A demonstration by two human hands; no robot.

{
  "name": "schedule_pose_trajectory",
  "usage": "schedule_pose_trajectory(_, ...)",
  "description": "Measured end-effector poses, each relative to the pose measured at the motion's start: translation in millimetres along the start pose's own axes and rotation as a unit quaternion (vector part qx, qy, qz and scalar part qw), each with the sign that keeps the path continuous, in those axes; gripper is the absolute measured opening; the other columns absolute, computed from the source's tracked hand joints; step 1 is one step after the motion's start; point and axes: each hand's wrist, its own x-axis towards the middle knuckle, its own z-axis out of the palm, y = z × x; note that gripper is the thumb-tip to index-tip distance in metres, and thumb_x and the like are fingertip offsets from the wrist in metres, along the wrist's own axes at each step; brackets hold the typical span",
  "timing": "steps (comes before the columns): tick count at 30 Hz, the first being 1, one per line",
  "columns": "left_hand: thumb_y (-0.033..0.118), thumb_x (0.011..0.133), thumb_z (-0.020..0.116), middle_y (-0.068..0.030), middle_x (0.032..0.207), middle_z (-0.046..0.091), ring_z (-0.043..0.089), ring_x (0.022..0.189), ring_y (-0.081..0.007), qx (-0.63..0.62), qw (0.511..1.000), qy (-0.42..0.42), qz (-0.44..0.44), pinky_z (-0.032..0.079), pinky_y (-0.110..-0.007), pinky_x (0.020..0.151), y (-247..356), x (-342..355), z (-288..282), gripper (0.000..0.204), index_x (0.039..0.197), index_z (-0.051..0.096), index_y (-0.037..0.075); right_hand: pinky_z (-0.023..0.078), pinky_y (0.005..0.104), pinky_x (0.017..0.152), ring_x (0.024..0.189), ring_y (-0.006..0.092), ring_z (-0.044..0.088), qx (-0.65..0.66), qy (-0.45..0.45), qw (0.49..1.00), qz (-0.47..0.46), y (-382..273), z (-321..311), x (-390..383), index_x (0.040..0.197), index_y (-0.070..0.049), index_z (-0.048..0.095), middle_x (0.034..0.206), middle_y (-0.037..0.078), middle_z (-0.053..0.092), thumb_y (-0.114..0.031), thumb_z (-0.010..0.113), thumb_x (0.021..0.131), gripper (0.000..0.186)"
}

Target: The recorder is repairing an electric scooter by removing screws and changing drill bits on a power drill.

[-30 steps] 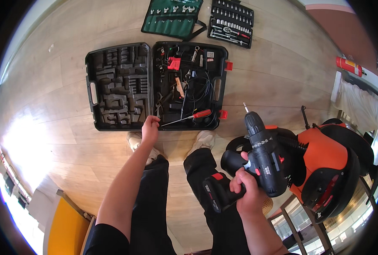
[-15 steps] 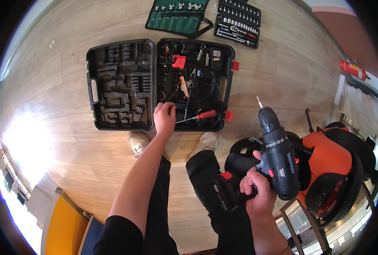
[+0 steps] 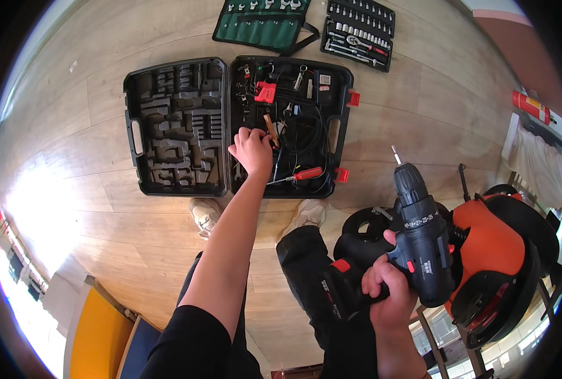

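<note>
My right hand is wrapped round the grip of a black cordless drill, held up at the right with a thin silver bit at its tip. My left hand reaches into the right half of an open black tool case on the floor. Its fingers are curled down and the fingertips are hidden, so what they grip cannot be made out. Beside them lies a wooden-handled piece. Nearer me in the case is a red-handled screwdriver. Black cables and a red plastic piece lie farther up.
The case's left half holds moulded black recesses. Beyond it lie a green wrench roll and an open socket set. An orange and black machine stands at the right, with a red cylinder behind. My shoes are by the case's near edge.
My left hand has moved from the case's near edge to farther in and slightly right, its fingers now reaching down. The drill has shifted a little right and down in view, still in my right hand.
</note>
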Motion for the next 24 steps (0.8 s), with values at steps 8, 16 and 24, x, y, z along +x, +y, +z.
schedule_pose_trajectory(8,0.021,0.078,0.075,-0.0021,0.098,0.059,0.058,0.102,-0.0254,-0.011,0.999,-0.024,-0.03,0.037,-0.044,0.088,8,9,-1,0.01,0.086,0.075,0.015,0.042,0.0292,0.046,0.045,0.01,0.041,-0.004,-0.013,1.0,0.0,-7,9,5,0.135,0.003,0.052,0.066,0.003,0.046,-0.009,0.058,0.087,0.05)
schedule_pose_trajectory(16,0.012,0.086,0.076,-0.0079,0.1,0.062,0.061,0.087,-0.0214,-0.267,0.961,-0.042,0.053,0.05,-0.032,0.084,-8,19,-31,0.01,0.093,0.069,0.009,0.043,0.0294,0.048,0.046,0.0099,0.044,0.002,-0.019,1.0,0.007,-3,15,0,0.134,0.004,0.052,0.067,0.004,0.049,-0.005,0.058,0.087,0.048)
schedule_pose_trajectory(24,0.008,0.104,0.054,-0.0053,0.107,0.066,0.041,0.07,-0.0075,-0.719,0.593,-0.287,-0.22,0.036,-0.024,0.067,-7,-13,-151,0.009,0.112,0.057,0.012,0.044,0.0308,0.053,0.051,0.0108,0.047,0.081,-0.124,0.987,0.055,21,1,-4,0.137,0.006,0.051,0.074,0.003,0.055,-0.004,0.058,0.089,0.049)
